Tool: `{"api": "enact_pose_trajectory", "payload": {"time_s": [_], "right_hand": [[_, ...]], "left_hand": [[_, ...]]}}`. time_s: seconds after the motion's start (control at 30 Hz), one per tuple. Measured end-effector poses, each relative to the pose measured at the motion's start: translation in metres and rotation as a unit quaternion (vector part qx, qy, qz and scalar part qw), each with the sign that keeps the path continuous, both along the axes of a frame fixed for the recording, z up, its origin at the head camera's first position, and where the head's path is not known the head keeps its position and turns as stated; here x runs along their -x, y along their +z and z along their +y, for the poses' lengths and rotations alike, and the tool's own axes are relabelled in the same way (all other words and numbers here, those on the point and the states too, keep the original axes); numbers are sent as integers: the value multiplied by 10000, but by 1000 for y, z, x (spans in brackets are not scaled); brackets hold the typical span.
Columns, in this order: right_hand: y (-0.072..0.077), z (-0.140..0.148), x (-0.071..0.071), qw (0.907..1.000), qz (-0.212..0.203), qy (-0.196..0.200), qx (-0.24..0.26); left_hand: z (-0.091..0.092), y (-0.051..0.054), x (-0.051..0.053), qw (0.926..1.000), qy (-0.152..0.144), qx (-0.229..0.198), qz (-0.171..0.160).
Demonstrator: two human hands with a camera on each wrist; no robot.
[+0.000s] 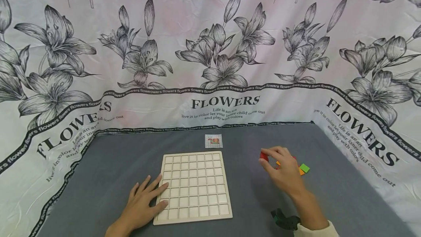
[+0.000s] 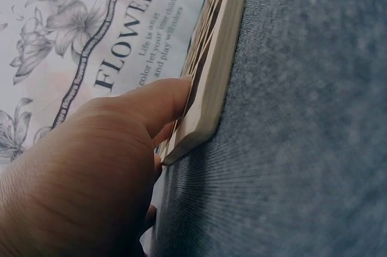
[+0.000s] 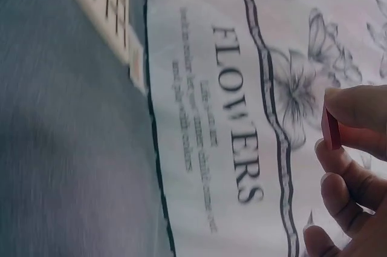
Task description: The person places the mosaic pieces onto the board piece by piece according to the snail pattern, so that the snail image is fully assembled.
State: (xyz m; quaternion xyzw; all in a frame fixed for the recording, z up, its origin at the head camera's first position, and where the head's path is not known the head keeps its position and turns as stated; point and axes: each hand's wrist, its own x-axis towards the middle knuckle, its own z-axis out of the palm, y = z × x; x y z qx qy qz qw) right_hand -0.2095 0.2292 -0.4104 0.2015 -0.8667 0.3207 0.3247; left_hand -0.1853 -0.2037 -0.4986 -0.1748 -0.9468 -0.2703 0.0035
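A pale wooden grid board (image 1: 193,185) with square cells lies on the grey cloth. My left hand (image 1: 143,200) rests on the board's left edge with fingers spread; in the left wrist view its thumb (image 2: 160,103) touches the rim. My right hand (image 1: 286,171), to the right of the board, pinches a red square tile (image 1: 264,156) between thumb and fingertips. The tile (image 3: 330,127) shows edge-on in the right wrist view. Partly hidden behind that hand, orange tiles (image 1: 301,171) and a green tile (image 1: 304,168) lie on the cloth, with a bit of red among them.
Beyond the board lies a small picture card (image 1: 213,141) with a coloured pattern on a grid. A black strap-like object (image 1: 284,220) is by the right wrist. Flower-printed white cloth (image 1: 227,107) walls in the back and sides of the grey surface (image 1: 250,200).
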Motion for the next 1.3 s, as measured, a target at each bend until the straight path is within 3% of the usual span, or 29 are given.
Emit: {"api": "enact_pose_trajectory", "payload": {"time_s": [0.17,0.43,0.73,1.1,1.3], "right_hand": [[0,-23,8,9993,178,333,81],[-3,-55,17,9973,134,710,121],[-10,-87,24,9944,-496,909,216],[-30,-113,31,9876,-1008,1089,518],[-45,-121,36,9865,-1212,1003,454]], "left_hand": [[0,-1,0,10000,2,2,43],[0,1,1,10000,-22,-6,20],[0,1,0,10000,-35,-19,2],[-1,-1,-1,10000,11,7,0],[-1,-2,0,10000,-6,-26,25]]}}
